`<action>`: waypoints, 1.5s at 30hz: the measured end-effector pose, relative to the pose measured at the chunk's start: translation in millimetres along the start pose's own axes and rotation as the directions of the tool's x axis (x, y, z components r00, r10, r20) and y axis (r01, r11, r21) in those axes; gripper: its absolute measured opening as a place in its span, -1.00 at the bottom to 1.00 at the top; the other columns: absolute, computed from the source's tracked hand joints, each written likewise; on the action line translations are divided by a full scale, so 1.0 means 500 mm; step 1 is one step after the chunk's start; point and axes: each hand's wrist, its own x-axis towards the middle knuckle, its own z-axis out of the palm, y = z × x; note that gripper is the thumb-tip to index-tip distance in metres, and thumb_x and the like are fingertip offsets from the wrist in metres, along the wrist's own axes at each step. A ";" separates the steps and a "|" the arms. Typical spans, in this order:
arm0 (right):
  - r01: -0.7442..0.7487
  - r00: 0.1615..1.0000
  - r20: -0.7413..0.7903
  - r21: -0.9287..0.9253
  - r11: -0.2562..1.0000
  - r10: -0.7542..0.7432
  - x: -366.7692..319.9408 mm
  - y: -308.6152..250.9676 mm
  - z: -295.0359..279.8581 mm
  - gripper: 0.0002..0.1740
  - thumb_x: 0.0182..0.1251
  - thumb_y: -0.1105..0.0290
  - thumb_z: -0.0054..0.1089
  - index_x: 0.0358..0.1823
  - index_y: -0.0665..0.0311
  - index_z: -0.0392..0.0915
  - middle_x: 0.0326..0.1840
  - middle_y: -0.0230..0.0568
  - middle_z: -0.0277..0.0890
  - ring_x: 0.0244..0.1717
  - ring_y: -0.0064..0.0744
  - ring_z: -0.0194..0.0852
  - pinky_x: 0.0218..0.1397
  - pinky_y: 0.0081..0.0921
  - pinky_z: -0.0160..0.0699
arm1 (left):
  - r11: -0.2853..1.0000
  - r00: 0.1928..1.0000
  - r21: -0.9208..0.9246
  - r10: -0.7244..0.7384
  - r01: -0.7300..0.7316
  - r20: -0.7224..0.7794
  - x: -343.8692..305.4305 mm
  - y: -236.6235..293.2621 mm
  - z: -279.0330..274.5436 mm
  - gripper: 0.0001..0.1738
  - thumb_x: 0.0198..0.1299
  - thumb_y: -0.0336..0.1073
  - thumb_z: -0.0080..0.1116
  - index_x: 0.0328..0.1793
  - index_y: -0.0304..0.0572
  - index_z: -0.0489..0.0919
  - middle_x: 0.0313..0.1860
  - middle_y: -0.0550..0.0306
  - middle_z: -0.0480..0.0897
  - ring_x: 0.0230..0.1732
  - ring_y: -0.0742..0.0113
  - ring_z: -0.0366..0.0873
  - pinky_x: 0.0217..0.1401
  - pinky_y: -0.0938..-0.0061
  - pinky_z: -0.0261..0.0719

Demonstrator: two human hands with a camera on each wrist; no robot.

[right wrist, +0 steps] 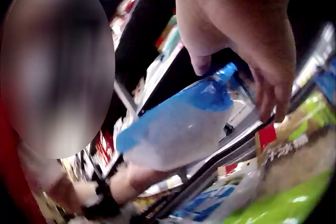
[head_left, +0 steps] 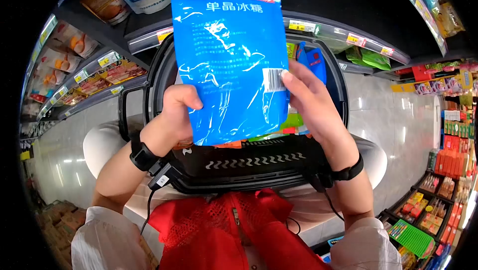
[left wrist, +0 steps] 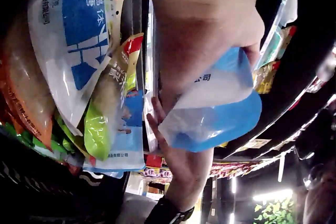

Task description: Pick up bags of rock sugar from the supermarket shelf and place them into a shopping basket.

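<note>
A blue bag of rock sugar (head_left: 229,61), with white Chinese print and a barcode, is held up over a black shopping basket (head_left: 239,170). My left hand (head_left: 174,113) grips its lower left edge, thumb on the printed face and fingers behind. At the right edge, my right hand (head_left: 316,105) has its thumb tip by the barcode and its fingers loosely extended behind the bag. From the right wrist view, the white underside of the rock sugar bag (right wrist: 173,134) shows, and the thumb and fingers of the right hand (right wrist: 236,35) stand apart around its corner.
Other bags lie in the basket, among them a white and blue pouch (left wrist: 73,40) and a green-edged pouch (left wrist: 105,108). Shelves with price tags (head_left: 301,27) run ahead and along the left (head_left: 107,61). Racks of goods (head_left: 450,160) stand across the tiled floor (head_left: 406,115) at right.
</note>
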 end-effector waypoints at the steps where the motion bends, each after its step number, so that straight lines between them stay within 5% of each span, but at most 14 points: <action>1: -0.210 0.971 0.168 0.281 0.936 0.168 -0.001 0.002 -0.007 -0.52 0.21 0.31 0.13 0.10 0.38 0.27 -0.03 -0.20 0.41 -0.06 -0.48 0.39 -0.01 -0.53 0.43 | 1.000 0.997 0.000 -0.031 0.031 0.065 0.001 0.000 -0.012 -0.12 -0.57 -0.44 -0.14 0.18 -0.44 0.27 0.03 -0.23 0.46 0.01 -0.08 0.47 0.07 0.18 0.48; 4: 0.009 0.984 0.175 0.106 0.994 -0.027 -0.020 0.023 0.024 -0.56 0.20 0.35 0.14 0.07 0.35 0.31 -0.05 -0.22 0.43 -0.10 -0.49 0.41 -0.08 -0.53 0.46 | 0.997 0.987 0.014 -0.075 0.073 0.139 -0.005 0.001 -0.024 -0.08 -0.64 -0.45 -0.12 0.18 -0.43 0.28 0.03 -0.22 0.47 0.03 -0.11 0.45 0.11 0.18 0.45; 6: -0.067 0.982 0.185 0.144 0.987 0.040 -0.027 0.012 0.031 -0.60 0.19 0.36 0.14 0.03 0.36 0.34 -0.09 -0.24 0.45 -0.14 -0.52 0.43 -0.10 -0.54 0.47 | 0.985 0.975 0.071 -0.166 0.157 0.149 -0.009 -0.005 -0.033 -0.07 -0.64 -0.45 -0.12 0.19 -0.41 0.28 0.05 -0.21 0.46 0.06 -0.10 0.42 0.14 0.17 0.42; 37: -0.051 0.983 0.180 0.159 0.986 0.022 -0.022 0.029 0.035 -0.60 0.20 0.38 0.12 0.05 0.35 0.32 -0.09 -0.24 0.46 -0.14 -0.53 0.45 -0.11 -0.57 0.47 | 0.990 0.987 0.034 -0.139 0.136 0.085 -0.010 -0.012 -0.025 -0.10 -0.63 -0.49 -0.15 0.17 -0.44 0.29 0.03 -0.21 0.46 0.01 -0.09 0.45 0.11 0.17 0.43; 40: 0.059 0.992 0.104 0.060 0.996 -0.065 -0.009 0.050 0.034 -0.46 0.17 0.35 0.16 0.13 0.38 0.22 0.02 -0.12 0.38 -0.01 -0.40 0.38 0.01 -0.45 0.41 | 0.989 0.985 -0.008 -0.147 0.149 0.092 -0.008 -0.008 -0.020 -0.16 -0.53 -0.50 -0.12 0.17 -0.40 0.31 0.03 -0.18 0.47 0.03 -0.06 0.44 0.14 0.20 0.39; 42: 0.408 0.870 -0.051 -0.486 0.773 -0.491 0.002 0.070 0.032 -0.36 0.20 0.34 0.13 0.25 0.36 0.07 0.21 0.00 0.17 0.28 -0.27 0.09 0.29 -0.32 0.11 | 0.985 0.980 0.092 -0.158 0.148 0.119 -0.007 -0.010 -0.020 -0.23 -0.35 -0.45 -0.05 0.22 -0.36 0.26 0.08 -0.14 0.44 0.09 -0.01 0.39 0.20 0.23 0.32; 43: 0.434 0.860 0.049 -0.593 0.678 -0.508 0.000 0.064 0.029 -0.25 0.19 0.32 0.15 0.31 0.37 -0.05 0.30 0.06 0.01 0.37 -0.22 -0.11 0.36 -0.31 -0.08 | 0.972 0.976 0.189 -0.167 0.138 0.144 -0.005 -0.014 -0.018 -0.28 -0.17 -0.40 0.01 0.26 -0.33 0.22 0.13 -0.09 0.40 0.16 0.04 0.35 0.26 0.25 0.25; 44: 0.388 0.910 0.168 -0.667 0.636 -0.379 -0.010 0.050 0.026 -0.22 0.21 0.28 0.12 0.33 0.39 -0.12 0.32 0.06 -0.03 0.35 -0.20 -0.09 0.36 -0.35 -0.09 | 0.970 0.971 0.194 -0.179 0.148 0.156 -0.002 -0.021 -0.011 -0.28 -0.17 -0.40 0.01 0.26 -0.33 0.22 0.13 -0.09 0.40 0.16 0.04 0.35 0.26 0.25 0.25; 45: 0.395 0.919 0.228 -0.567 0.723 -0.323 -0.010 0.065 0.027 -0.21 0.22 0.23 0.10 0.33 0.40 -0.13 0.32 0.08 -0.02 0.35 -0.20 -0.08 0.35 -0.38 -0.09 | 0.949 0.975 0.299 -0.157 0.104 0.159 0.000 -0.030 -0.002 -0.29 0.00 -0.25 -0.01 0.32 -0.29 0.10 0.20 -0.05 0.31 0.23 0.10 0.25 0.31 0.26 0.15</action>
